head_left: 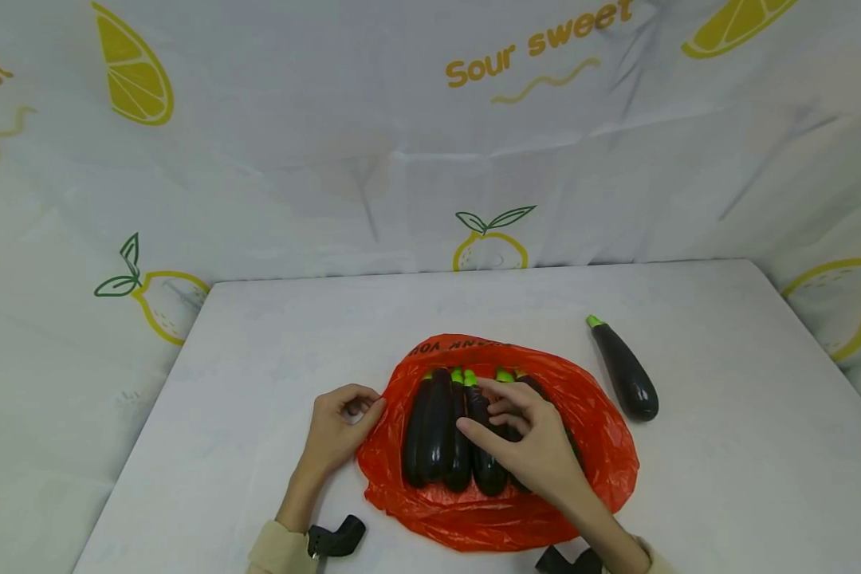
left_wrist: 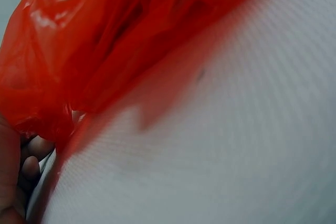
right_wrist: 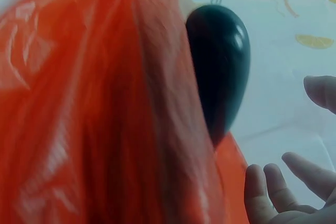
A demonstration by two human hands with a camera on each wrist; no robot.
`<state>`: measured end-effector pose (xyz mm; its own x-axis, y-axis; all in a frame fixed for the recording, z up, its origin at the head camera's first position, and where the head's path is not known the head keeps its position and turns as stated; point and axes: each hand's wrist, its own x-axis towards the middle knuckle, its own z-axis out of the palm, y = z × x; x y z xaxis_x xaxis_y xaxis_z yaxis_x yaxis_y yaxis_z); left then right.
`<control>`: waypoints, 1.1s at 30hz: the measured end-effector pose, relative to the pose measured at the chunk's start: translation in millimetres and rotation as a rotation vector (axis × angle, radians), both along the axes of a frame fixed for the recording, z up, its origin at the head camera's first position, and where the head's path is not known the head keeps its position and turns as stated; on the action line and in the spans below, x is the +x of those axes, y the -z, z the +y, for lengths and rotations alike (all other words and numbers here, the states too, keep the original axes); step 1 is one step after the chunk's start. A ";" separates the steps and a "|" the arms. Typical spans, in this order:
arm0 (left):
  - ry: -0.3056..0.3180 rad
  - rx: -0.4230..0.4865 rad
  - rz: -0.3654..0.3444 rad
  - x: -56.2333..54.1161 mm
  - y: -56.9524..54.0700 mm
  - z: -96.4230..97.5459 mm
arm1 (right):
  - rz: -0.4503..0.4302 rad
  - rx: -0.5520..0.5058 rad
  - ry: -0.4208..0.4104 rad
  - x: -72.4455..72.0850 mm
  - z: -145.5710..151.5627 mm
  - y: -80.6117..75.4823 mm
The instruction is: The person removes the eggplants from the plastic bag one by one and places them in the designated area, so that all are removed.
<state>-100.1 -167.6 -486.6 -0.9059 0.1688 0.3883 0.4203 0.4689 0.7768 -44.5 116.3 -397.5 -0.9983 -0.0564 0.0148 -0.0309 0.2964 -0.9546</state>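
A red plastic bag (head_left: 430,518) lies spread with its mouth wide, printed letters along the far rim. Several dark eggplants (head_left: 436,430) with green stem ends lie side by side within it. My left hand (head_left: 339,430) pinches the bag's left edge between thumb and fingers; the left wrist view shows the film gathered toward the fingers (left_wrist: 32,166). Over the eggplants hovers my right hand (head_left: 538,438), fingers spread and bent loosely, hiding some of them. Nothing is between its thumb and fingers in the right wrist view, where a glossy eggplant (right_wrist: 223,56) shows past the bag's side.
One eggplant (head_left: 626,373) lies outside the bag on the white table (head_left: 273,351), to its right. A white cloth printed with lemons (head_left: 294,199) hangs behind the table. Black wrist mounts (head_left: 339,536) sit at both wrists near the front.
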 end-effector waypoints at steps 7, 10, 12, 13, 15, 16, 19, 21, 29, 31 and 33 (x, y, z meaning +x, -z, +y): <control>-0.002 -0.002 -0.005 0.3 -0.5 -0.6 | -0.013 0.020 -0.030 1.6 -12.1 4.3; -0.001 -0.004 -0.012 0.5 -0.4 -1.0 | -0.015 0.041 -0.033 1.5 -17.4 5.9; -0.001 -0.006 -0.013 0.6 -0.1 -1.3 | -0.020 0.054 -0.032 1.1 -20.9 6.6; -0.001 -0.006 -0.012 0.5 0.0 -1.4 | -0.024 0.061 -0.032 1.1 -22.8 6.9; -0.001 -0.005 -0.008 0.4 0.2 -1.6 | -0.036 0.072 -0.029 1.1 -26.5 7.4; -0.001 -0.004 -0.006 0.3 0.3 -1.5 | -0.041 0.080 -0.027 1.3 -28.4 7.9; 0.000 -0.002 -0.001 0.0 0.5 -1.2 | -0.052 0.106 -0.022 2.4 -34.0 8.7; 0.000 0.000 0.002 -0.1 0.7 -0.9 | -0.051 0.122 -0.020 3.4 -37.3 8.7; -0.009 0.002 0.002 -0.5 2.1 -0.4 | -0.072 0.195 -0.038 6.0 -44.5 5.0; -0.007 0.004 0.000 -0.5 2.3 -0.4 | -0.077 0.208 -0.046 6.2 -45.0 4.7; -0.005 0.006 -0.001 -0.3 1.9 -0.3 | -0.075 0.215 -0.052 6.3 -45.0 4.7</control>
<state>-100.4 -167.8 -488.4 -0.9071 0.1617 0.3887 0.4173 0.4667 0.7798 -38.2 71.3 -402.3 -0.9918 -0.1020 -0.0767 0.0166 0.4929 -0.8699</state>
